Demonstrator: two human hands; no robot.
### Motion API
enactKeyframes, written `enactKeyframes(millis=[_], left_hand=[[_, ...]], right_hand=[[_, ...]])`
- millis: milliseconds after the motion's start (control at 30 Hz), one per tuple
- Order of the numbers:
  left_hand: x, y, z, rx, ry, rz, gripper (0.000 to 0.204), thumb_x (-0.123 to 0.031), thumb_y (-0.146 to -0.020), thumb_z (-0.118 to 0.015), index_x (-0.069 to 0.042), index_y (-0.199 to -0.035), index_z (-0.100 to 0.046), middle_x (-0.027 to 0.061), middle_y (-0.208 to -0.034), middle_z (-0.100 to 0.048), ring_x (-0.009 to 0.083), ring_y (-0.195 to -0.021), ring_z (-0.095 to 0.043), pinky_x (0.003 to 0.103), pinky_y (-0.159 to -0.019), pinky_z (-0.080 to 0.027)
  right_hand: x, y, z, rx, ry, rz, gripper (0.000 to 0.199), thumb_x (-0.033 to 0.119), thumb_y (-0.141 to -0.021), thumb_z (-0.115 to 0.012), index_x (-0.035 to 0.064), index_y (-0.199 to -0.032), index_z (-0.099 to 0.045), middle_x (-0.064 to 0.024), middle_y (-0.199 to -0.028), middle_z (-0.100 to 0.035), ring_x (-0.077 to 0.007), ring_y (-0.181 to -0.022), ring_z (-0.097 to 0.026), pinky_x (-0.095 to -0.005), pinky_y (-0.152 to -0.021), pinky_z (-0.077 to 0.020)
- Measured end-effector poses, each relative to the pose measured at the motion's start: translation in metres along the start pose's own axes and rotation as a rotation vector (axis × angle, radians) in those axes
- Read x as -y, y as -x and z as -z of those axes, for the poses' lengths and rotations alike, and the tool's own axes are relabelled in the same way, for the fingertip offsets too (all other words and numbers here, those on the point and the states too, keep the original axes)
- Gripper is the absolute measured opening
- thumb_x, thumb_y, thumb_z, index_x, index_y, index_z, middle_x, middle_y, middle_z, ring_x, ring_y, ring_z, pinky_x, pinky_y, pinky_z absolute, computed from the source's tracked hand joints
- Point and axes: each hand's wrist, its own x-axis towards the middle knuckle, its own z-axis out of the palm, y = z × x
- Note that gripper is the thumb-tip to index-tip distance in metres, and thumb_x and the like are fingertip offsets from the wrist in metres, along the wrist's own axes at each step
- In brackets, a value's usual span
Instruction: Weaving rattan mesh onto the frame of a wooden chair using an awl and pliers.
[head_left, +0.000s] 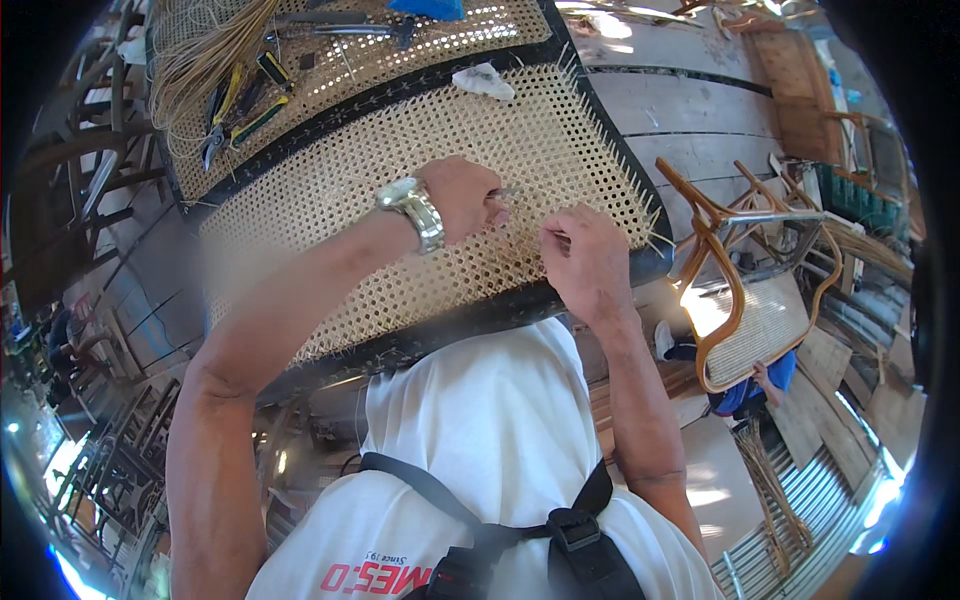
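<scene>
At far left, yellow-handled tools (258, 121) probably lie there for easy reach. Centrally, the black-edged cane panel (330, 180) faces the person, within both hands' reach. The left hand's (458, 200) fingers are bunched, the right hand's (587, 262) curled; I cannot tell what either holds. Rightward stands a wooden chair (765, 325) in a cluttered workshop.

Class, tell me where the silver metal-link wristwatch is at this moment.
In the head view, the wristwatch sits slightly left of and above centre, on the wrist behind the bare left hand, over the pale woven cane panel.
</scene>
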Motion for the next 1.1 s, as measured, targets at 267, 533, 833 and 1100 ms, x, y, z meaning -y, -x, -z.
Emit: enactKeyframes(millis=[267, 533, 833, 1100], left_hand=[[0.118, 0.016, 0.047, -0.107, -0.109, 0.047, 0.044, -0.047, -0.088, -0.067, -0.005, -0.076, -0.062, 0.0085, -0.062, -0.055, 0.0221, -0.054, -0.048, 0.038, -0.057, -0.043], [0.19, 0.068, 0.104, -0.32, -0.36, 0.293, 0.043, -0.049, -0.085, -0.07, -0.008, -0.095, -0.069, 0.0121, -0.085, -0.067, 0.0285, -0.08, -0.065, 0.041, -0.072, -0.048], [0.188, 0.163, 0.046, -0.75, -0.069, 0.439, 0.04, -0.041, -0.083, -0.076, -0.008, -0.106, -0.072, 0.0145, -0.106, -0.069, 0.0297, -0.096, -0.066, 0.04, -0.082, -0.05], [0.126, 0.188, -0.028, -0.805, 0.104, 0.447, 0.028, -0.03, -0.086, -0.075, -0.005, -0.099, -0.07, 0.0134, -0.099, -0.068, 0.0293, -0.091, -0.066, 0.037, -0.077, -0.051]], right_hand=[[-0.006, 0.004, 0.0, -0.047, -0.04, 0.061, 0.005, 0.009, -0.078, -0.068, 0.0089, -0.078, -0.062, -0.0081, -0.073, -0.059, -0.0301, -0.069, -0.057, -0.0418, -0.063, -0.0444], [0.006, -0.002, 0.015, 0.108, -0.104, -0.041, 0.018, 0.014, -0.08, -0.071, 0.0093, -0.097, -0.071, -0.0089, -0.084, -0.061, -0.0301, -0.077, -0.062, -0.0411, -0.071, -0.0496], [-0.011, -0.031, 0.004, 0.27, -0.141, 0.141, 0.018, 0.021, -0.083, -0.069, 0.0108, -0.098, -0.072, -0.0095, -0.084, -0.061, -0.0319, -0.078, -0.063, -0.0421, -0.068, -0.051], [-0.002, -0.041, 0.002, 0.368, 0.295, 0.345, 0.011, 0.014, -0.086, -0.062, 0.003, -0.086, -0.059, -0.0104, -0.088, -0.062, -0.0347, -0.083, -0.063, -0.0456, -0.074, -0.0494]])
